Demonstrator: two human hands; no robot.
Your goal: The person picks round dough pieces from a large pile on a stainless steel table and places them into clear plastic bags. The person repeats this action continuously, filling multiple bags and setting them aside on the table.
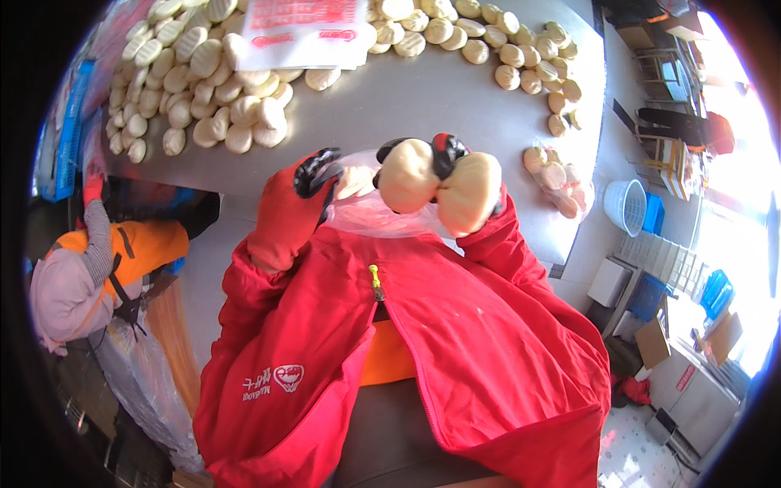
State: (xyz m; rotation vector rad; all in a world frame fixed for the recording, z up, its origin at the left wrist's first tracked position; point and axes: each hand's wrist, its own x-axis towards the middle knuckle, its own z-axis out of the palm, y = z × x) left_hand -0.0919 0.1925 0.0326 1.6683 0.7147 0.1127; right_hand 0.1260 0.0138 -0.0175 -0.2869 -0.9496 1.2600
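My left hand (305, 195), in a red glove with black coated fingertips, holds the rim of a clear plastic bag (390, 213) at the table's near edge. A few pale round buns (355, 182) show inside the bag. My right hand (451, 158), gloved alike, grips two larger buns (468, 194) side by side at the bag's right. The palm of that hand is hidden behind them. Beyond both hands stretches the metal table (366, 110), with a big heap of flat round buns (201, 91) at the left.
Printed plastic bags (302, 36) lie flat at the table's far side. More buns (512, 55) spread to the far right, near a filled bag of buns (558, 180). A co-worker (110, 262) stands at the left by a blue crate (70, 134). A white basket (625, 207) is off the right edge.
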